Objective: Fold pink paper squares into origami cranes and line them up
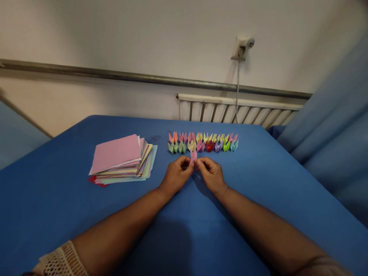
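From where I stand, a cream openwork sleeve (61, 260) ends partway up the left forearm, and both bare forearms reach in over the smooth blue bench (267, 184). The left hand (176, 172) and the right hand (212, 174) nearly meet, fingertips pinched narrow on a small pink folded paper (194, 156) near the middle of the bench. Blue surface stretches wide from the right hand to the slanting right edge; on the left, a thick, uneven paper stack (116, 155) takes up part of the room, its corners fanned out, pink sheet on top. Just beyond the fingers stand two rows of pointed, crisply creased paper cranes (210, 146), many-coloured, set close together. They stop short of the far edge, past which are a ribbed white radiator (218, 101), a dull metal pipe (143, 78) and a pale wall.
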The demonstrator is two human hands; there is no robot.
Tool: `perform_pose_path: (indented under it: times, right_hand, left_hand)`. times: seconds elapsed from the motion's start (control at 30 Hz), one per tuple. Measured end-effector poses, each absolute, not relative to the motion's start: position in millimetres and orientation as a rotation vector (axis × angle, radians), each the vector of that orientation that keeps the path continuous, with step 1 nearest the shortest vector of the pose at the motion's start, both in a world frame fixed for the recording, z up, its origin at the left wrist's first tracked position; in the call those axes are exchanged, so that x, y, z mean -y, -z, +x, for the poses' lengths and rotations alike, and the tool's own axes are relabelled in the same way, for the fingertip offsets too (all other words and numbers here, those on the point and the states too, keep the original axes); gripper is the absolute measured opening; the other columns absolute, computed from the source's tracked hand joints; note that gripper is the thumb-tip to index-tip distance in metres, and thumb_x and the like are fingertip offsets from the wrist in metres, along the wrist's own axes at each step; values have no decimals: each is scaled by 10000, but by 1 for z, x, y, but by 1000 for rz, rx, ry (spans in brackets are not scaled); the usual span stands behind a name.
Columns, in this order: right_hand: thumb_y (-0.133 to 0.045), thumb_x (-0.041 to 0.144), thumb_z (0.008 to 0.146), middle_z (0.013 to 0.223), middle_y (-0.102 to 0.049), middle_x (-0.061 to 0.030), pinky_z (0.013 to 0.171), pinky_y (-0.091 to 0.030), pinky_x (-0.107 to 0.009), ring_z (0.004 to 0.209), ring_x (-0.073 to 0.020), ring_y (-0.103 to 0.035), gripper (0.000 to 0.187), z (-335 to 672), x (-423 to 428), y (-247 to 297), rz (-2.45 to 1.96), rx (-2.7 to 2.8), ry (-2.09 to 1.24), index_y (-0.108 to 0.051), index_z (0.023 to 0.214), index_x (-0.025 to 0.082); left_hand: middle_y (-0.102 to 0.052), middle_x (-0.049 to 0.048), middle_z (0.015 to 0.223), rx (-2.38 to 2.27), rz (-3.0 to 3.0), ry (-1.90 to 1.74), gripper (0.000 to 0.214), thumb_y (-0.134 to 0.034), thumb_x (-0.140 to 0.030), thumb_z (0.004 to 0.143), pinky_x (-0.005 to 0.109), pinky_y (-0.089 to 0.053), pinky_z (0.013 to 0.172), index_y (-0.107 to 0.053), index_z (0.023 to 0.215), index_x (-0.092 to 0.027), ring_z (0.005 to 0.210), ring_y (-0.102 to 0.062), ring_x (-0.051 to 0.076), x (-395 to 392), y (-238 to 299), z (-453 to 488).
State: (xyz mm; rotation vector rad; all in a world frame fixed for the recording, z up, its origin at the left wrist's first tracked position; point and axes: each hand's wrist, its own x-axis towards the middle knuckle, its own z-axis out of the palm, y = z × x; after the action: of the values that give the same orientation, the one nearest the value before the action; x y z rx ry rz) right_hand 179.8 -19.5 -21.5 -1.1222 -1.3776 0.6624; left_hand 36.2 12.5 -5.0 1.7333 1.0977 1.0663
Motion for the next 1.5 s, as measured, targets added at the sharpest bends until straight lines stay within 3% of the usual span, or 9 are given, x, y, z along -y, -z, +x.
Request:
perform_pose_path:
  times: [0.1,0.2,0.47,0.67,1.0,1.13,1.3,1.5]
  right_hand:
    - [-579,332,844,838,-636,-30,719,-459,-296,796,-172,-586,148,181,16,22,-1121,1361,-619,-679,829,225]
    - [-653,346,778,857,-632,-21,700,-471,-288,766,-158,-591,164,179,12,26,-1102,1176,-744,-631,885,223]
    - [-711,444,686,583,-539,45,528,-370,-236,526,-96,-470,298,177,6,33,-1051,1089,-1019,-562,662,187]
    - [-686,436,702,521,-519,52,514,-358,-233,493,-91,-445,289,182,4,33,-1057,1073,-1093,-571,610,187]
    - [-705,275,695,692,-565,56,604,-415,-227,610,-97,-525,201,181,3,33,-928,1056,-971,-549,809,222]
    - [-637,282,764,740,-614,22,681,-443,-264,690,-127,-565,73,190,0,37,-947,1203,-966,-630,807,223]
    - [-643,306,774,809,-675,-3,755,-474,-304,770,-155,-617,117,193,-2,39,-936,1210,-1001,-686,853,231]
    - [-722,306,717,810,-699,-4,753,-503,-304,749,-153,-648,156,188,1,36,-908,1162,-1049,-691,847,225]
  left_hand:
    - [-622,-7,684,-1062,1417,-1077,194,-691,-351,709,247,-435,611,-658,734,-162,617,-551,123,-20,7,36]
    - [-636,2,700,-980,1164,-1064,232,-738,-350,656,258,-455,631,-667,747,-149,623,-565,120,-22,7,36]
    - [-626,-7,678,-961,1156,-1016,254,-758,-339,651,226,-438,623,-652,746,-129,618,-558,100,-13,2,41]
    - [-617,-27,668,-993,1246,-1062,321,-722,-284,684,221,-424,594,-576,939,-156,596,-567,107,-15,5,39]
    - [-569,-27,691,-982,1605,-1104,90,-639,-249,750,224,-418,641,-627,771,-162,651,-527,104,-21,6,33]
    - [-647,12,785,-960,1608,-1035,127,-622,-239,761,249,-437,706,-679,840,-158,725,-574,126,-22,6,32]
    - [-643,3,759,-938,1587,-1051,172,-677,-221,708,246,-446,697,-682,868,-160,699,-577,120,-26,9,31]
    - [-633,1,719,-952,1542,-1030,220,-725,-318,691,234,-437,628,-673,823,-151,648,-558,117,-25,5,31]
